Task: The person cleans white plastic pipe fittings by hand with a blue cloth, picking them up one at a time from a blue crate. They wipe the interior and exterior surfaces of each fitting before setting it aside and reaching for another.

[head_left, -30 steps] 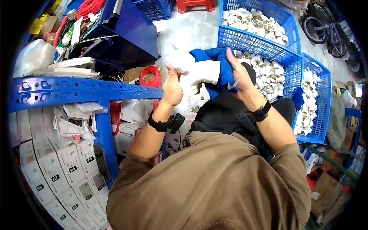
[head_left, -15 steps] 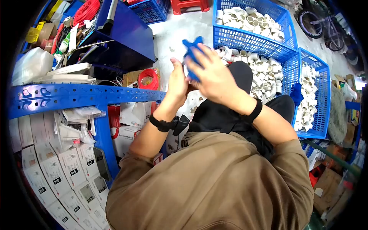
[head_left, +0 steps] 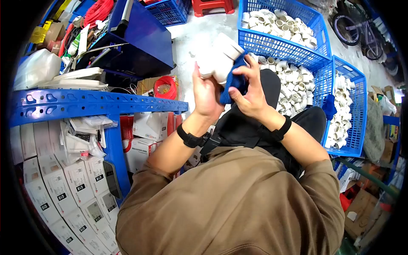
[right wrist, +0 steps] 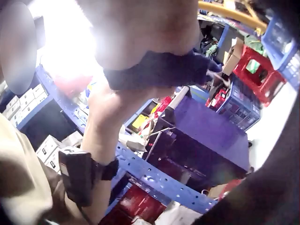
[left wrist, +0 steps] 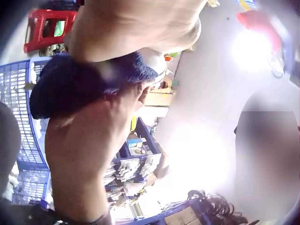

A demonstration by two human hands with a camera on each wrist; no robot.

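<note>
A white plastic pipe elbow [head_left: 219, 55] is held up in front of the knees. My left hand [head_left: 207, 97] grips it from below, thumb up along its side and the other fingers mostly hidden behind. My right hand [head_left: 253, 93] holds a bunched blue cloth [head_left: 231, 85] against the elbow's right side, its fingers and thumb bent round the fabric. In the left wrist view the dark blue cloth [left wrist: 84, 84] lies between both hands, with a bit of the white elbow [left wrist: 154, 58] showing past it. The right wrist view shows the cloth [right wrist: 154, 70] under my right hand [right wrist: 150, 28].
Blue crates [head_left: 284, 40] full of white pipe fittings stand ahead and to the right. A blue shelf beam [head_left: 93, 104] runs along the left, with white boxes [head_left: 80, 182] below. Beyond are a dark blue cabinet [head_left: 142, 42] and a red stool [head_left: 212, 6].
The right hand passed over the elbow with the cloth, then moved back to its right side. The elbow has turned, its end now pointing up and away, and the left hand has shifted slightly right.
</note>
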